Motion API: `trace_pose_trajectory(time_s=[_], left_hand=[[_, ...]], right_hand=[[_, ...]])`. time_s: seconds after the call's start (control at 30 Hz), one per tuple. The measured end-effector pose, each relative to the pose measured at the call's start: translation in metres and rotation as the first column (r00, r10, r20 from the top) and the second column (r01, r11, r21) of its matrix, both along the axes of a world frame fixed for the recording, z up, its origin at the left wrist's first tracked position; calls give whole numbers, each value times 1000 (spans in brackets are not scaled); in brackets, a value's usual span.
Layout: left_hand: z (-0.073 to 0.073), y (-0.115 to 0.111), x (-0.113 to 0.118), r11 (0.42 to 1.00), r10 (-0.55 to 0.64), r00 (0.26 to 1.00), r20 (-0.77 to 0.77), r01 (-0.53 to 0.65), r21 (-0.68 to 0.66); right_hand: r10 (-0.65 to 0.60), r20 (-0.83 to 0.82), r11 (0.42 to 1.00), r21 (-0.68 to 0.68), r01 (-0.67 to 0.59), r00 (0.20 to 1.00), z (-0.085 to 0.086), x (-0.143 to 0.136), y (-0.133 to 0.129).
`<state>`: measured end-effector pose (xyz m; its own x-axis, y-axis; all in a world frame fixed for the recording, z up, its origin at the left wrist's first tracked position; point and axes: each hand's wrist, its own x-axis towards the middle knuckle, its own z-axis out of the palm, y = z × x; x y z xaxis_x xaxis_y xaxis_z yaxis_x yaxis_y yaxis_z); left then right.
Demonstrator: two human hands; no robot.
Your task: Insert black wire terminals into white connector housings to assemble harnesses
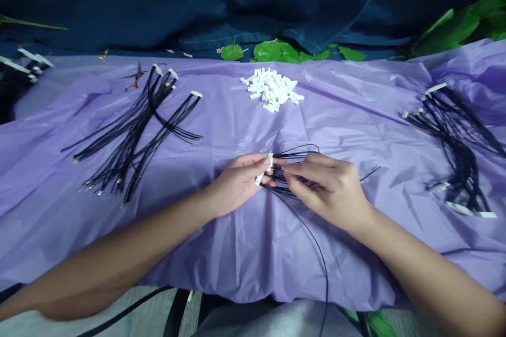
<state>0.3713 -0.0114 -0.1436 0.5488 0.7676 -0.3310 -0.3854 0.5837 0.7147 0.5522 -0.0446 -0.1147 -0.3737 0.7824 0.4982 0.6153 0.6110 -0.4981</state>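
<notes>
Head view, centre frame: the left hand (237, 181) pinches a white connector (264, 170) while the right hand (328, 187) closes on thin black wires (294, 157) at it, finished bundles (130, 131) lying left and right, loose connectors (272, 89) still heaped above.

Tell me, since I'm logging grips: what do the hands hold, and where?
Left hand pinches a white connector by its sides; right hand pinches thin black wires close to that connector.

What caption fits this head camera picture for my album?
Left hand holds a white connector while right hand pinches thin black wires over a purple sheet.
</notes>
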Motion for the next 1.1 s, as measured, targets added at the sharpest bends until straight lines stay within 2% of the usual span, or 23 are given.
trace_pose_trajectory(time_s=[0.17, 0.33, 0.53, 0.8, 1.1], left_hand=[[-1, 0, 0, 1000, -3, 1000, 6, 3, 2], [-1, 0, 0, 1000, -13, 1000, 15, 13, 8], [1, 0, -1, 999, -28, 1000, 13, 28, 23], [1, 0, -1, 999, -30, 999, 34, 29, 29], [2, -1, 0, 1000, -17, 1000, 26, 17, 19]], right_hand=[[-8, -9, 1000, 5, 8, 1000, -1, 0, 0], [-45, 57, 997, 62, 42, 997, -4, 0, -2], [-67, 119, 997, 38, 63, 991, -4, 0, -4], [-170, 315, 966, 241, 94, 934, -2, -3, -4], [-209, 344, 957, 264, 119, 915, -1, -4, -4]])
